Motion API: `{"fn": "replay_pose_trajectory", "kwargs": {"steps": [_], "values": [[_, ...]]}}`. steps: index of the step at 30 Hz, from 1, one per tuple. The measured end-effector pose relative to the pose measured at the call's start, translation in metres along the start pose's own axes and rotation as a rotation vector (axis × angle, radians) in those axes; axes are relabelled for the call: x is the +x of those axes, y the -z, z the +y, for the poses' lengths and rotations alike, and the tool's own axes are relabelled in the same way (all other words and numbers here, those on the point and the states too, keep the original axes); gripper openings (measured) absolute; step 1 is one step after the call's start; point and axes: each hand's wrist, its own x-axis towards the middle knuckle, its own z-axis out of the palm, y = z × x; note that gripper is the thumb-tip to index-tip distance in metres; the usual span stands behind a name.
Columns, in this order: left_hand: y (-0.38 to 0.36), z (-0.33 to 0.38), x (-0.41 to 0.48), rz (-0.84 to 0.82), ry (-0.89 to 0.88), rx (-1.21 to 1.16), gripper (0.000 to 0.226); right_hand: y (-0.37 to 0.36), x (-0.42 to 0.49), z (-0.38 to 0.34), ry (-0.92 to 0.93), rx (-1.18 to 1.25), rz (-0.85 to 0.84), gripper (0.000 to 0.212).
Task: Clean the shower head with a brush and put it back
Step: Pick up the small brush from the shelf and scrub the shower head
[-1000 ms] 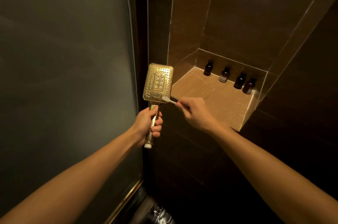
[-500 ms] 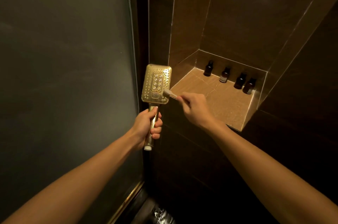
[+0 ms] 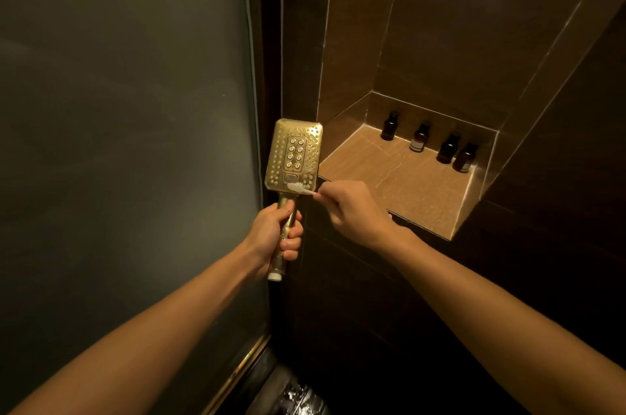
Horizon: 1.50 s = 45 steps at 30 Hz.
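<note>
Dark brown tile closes this shower stall on the right, with a frosted glass panel [image 3: 118, 109] on the left. Nearest me, both forearms reach forward. My left hand [image 3: 276, 233] is wrapped tight round the gold handle and holds the shower head [image 3: 293, 157] upright, its nozzle face turned toward me, in front of the corner where glass meets tile. A bare threaded end shows below the fist, with no hose on it. My right hand [image 3: 352, 211] pinches the brush [image 3: 299, 187] by its stem, and the pale bristles lie on the lower edge of the face, just under the small square button.

I judge the scrubbing step is in hand. Next I would work the bristles up across the nozzle rows while the left grip stays firm; putting it back comes later.

Beyond the hands, a tiled niche [image 3: 389, 177] is set into the wall. Four small dark bottles [image 3: 447, 148] stand along its back edge, toward the right back corner. One bears a pale label; I cannot tell what is inside them.
</note>
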Motion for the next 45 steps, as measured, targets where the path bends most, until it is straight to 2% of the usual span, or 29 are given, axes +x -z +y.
{"fn": "replay_pose_trajectory", "kwargs": {"steps": [4, 7, 11, 14, 18, 21, 25, 28, 32, 35, 39, 42, 45], "values": [[0.001, 0.001, -0.003, 0.001, -0.011, -0.008, 0.028, 0.004, 0.001, 0.003, -0.065, 0.054, 0.107, 0.019], [0.003, 0.001, -0.005, 0.005, -0.009, -0.010, 0.028, 0.002, -0.002, -0.002, -0.006, -0.014, 0.019, 0.019], [0.005, 0.002, -0.007, 0.001, -0.002, -0.016, 0.029, 0.008, 0.001, 0.004, -0.087, 0.039, 0.098, 0.019], [0.005, 0.002, -0.008, 0.000, -0.006, 0.000, 0.029, 0.007, -0.001, 0.001, -0.014, -0.013, 0.034, 0.021], [0.003, 0.000, -0.010, -0.007, 0.007, -0.008, 0.030, 0.014, 0.001, 0.008, -0.061, 0.016, 0.111, 0.020], [0.003, 0.000, -0.013, -0.013, 0.006, 0.013, 0.030, 0.011, -0.001, 0.002, 0.015, -0.037, 0.044, 0.023], [0.001, 0.001, -0.014, -0.017, 0.012, 0.022, 0.030, 0.019, 0.005, 0.003, -0.035, 0.009, 0.132, 0.017], [0.001, 0.002, -0.015, -0.006, 0.008, 0.020, 0.030, 0.012, 0.000, -0.004, 0.054, -0.058, 0.027, 0.021], [0.002, 0.003, -0.014, -0.010, -0.001, -0.002, 0.030, 0.018, 0.005, 0.001, -0.041, 0.029, 0.124, 0.016], [0.004, 0.003, -0.016, -0.009, 0.004, 0.007, 0.030, 0.014, 0.002, -0.003, 0.034, -0.028, 0.062, 0.018], [0.003, 0.002, -0.018, -0.016, 0.004, 0.025, 0.029, 0.020, 0.008, 0.005, -0.038, 0.009, 0.137, 0.018], [0.001, 0.003, -0.018, -0.016, 0.010, 0.022, 0.029, 0.018, 0.008, 0.004, 0.019, -0.057, 0.069, 0.019], [0.001, 0.003, -0.017, -0.025, 0.008, 0.021, 0.029, 0.024, 0.010, 0.007, -0.045, 0.007, 0.155, 0.020]]}}
